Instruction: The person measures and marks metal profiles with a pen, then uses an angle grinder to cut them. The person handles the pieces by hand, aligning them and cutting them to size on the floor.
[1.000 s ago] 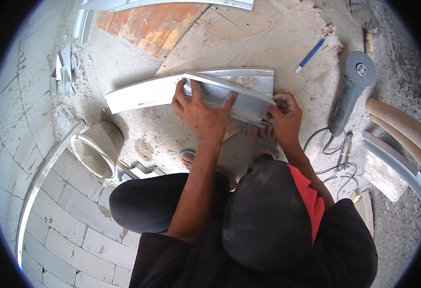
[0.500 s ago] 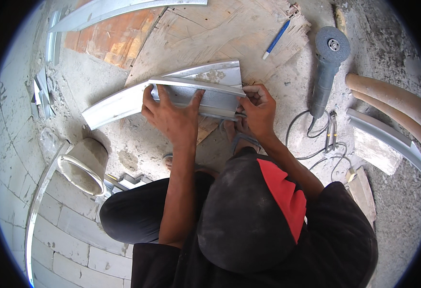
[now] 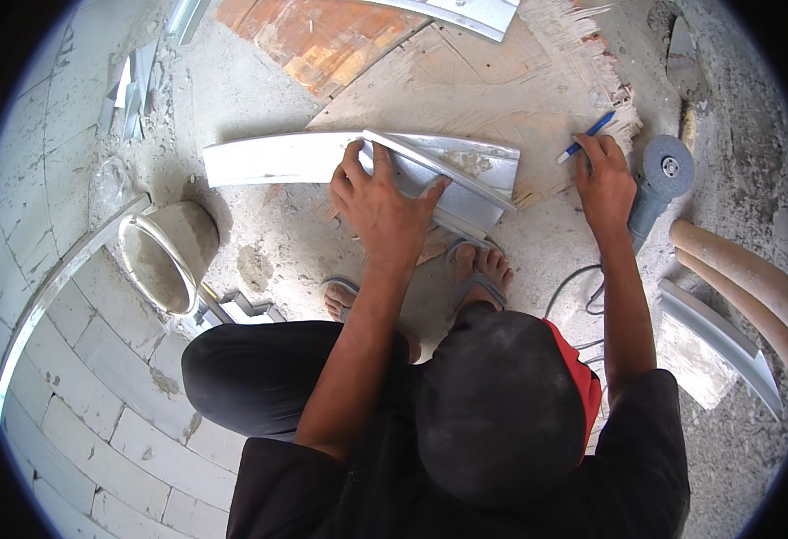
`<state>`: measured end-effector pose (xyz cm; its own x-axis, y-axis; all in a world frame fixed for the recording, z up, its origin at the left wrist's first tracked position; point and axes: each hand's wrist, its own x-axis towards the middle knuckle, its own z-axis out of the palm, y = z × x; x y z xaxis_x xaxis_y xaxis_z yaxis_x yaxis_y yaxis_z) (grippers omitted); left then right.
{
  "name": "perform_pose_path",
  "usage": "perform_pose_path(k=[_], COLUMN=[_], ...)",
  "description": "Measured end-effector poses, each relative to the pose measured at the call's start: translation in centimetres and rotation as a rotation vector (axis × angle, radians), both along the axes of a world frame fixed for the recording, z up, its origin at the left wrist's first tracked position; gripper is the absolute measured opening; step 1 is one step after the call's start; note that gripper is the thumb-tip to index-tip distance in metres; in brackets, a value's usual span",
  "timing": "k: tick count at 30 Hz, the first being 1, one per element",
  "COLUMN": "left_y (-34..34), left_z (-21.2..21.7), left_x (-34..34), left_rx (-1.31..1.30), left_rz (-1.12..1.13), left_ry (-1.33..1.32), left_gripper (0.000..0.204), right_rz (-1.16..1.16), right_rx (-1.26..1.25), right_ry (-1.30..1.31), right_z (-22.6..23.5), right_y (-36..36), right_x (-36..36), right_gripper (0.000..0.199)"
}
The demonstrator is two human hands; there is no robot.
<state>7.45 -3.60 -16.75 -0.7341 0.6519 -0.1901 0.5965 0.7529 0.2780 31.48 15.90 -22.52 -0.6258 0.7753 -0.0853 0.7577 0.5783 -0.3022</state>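
Field notes, head camera, looking straight down on a squatting worker.

Left hand [image 3: 383, 199] lies flat on the curved metal strip [image 3: 277, 158], fingers [image 3: 355, 160] spread, palm pinning it and a second, shorter metal piece [image 3: 466, 184] against the floor [image 3: 277, 242]. Both pieces sit on the dusty concrete just in front of the sandalled feet [image 3: 479, 269], their right ends overlapping the edge of a plywood sheet [image 3: 484, 81].

What has changed: half a second ago both hands were on the metal, the right one gripping its right end. Now the right hand [image 3: 606, 180] is off it and out to the side, fingertips closing on a blue pencil [image 3: 585, 137] lying on the plywood — touching it for certain, but I cannot tell whether the pinch is complete. My reading: the pieces are lined up as wanted, and the left hand alone is keeping that alignment while the marking tool is fetched. Any slip of the left palm now would lose the fit.

Around it — an angle grinder [image 3: 659, 180] just beside the right hand, its cable [image 3: 573, 287] trailing toward the feet; a bucket [image 3: 165, 260] tipped near the block wall [image 3: 79, 377]; more curved metal sections [image 3: 726, 341] at right.
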Motion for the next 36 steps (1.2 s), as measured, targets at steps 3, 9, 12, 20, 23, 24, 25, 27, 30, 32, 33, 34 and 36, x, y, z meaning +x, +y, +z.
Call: perform_pose_path(k=[3,9,12,20,23,24,25,27,30,32,33,34,36], left_y=[0.0,-0.4,0.1,-0.2,-0.1,-0.1,-0.1,-0.1,-0.1,-0.1,-0.1,0.0,0.0], left_z=[0.2,0.0,-0.1,-0.2,0.1,0.2,0.3,0.3,0.2,0.2,0.2,0.2,0.0], left_x=[0.0,0.2,0.0,-0.2,-0.2,-0.2,-0.2,-0.3,-0.2,-0.2,-0.1,-0.1,0.0], left_rx=[0.009,0.013,0.012,0.046,0.048,0.039,0.030,0.022,0.030,0.038,0.038,0.038,0.031], left_rz=[0.028,0.045,0.050,0.020,0.025,0.021,0.016,0.011,0.005,-0.007,-0.011,-0.017,-0.021], left_ry=[-0.030,-0.025,-0.032,-0.044,-0.050,-0.059,-0.068,-0.070,-0.052,-0.029,-0.017,-0.006,0.015], left_gripper=[0.093,0.094,0.094,0.085,0.085,0.085,0.086,0.086,0.087,0.087,0.086,0.085,0.085], right_rz=[0.122,0.024,0.008,0.181,0.216,0.233,0.249,0.267,0.273,0.278,0.280,0.282,0.301], right_rx=[0.069,-0.108,-0.317,-0.558,-0.591,-0.611,-0.631,-0.639,-0.615,-0.620,-0.643,-0.666,-0.699], right_ry=[-0.024,0.470,0.722,0.857,0.840,0.822,0.804,0.796,0.805,0.794,0.781,0.767,0.719], right_z=[0.5,6.8,7.2,3.5,3.3,3.2,3.2,3.1,2.7,2.5,2.6,2.7,3.3], right_y=[1.3,0.0,-3.1,-7.1,-6.7,-6.6,-6.3,-6.3,-6.2,-6.0,-5.9,-5.6,-5.1], right_x=[0.5,-2.6,-7.7,-15.1,-15.3,-15.2,-14.9,-15.0,-15.1,-15.1,-15.0,-14.8,-14.3], right_gripper=[0.027,0.027,0.027,0.017,0.017,0.019,0.022,0.022,0.017,0.018,0.018,0.018,0.020])
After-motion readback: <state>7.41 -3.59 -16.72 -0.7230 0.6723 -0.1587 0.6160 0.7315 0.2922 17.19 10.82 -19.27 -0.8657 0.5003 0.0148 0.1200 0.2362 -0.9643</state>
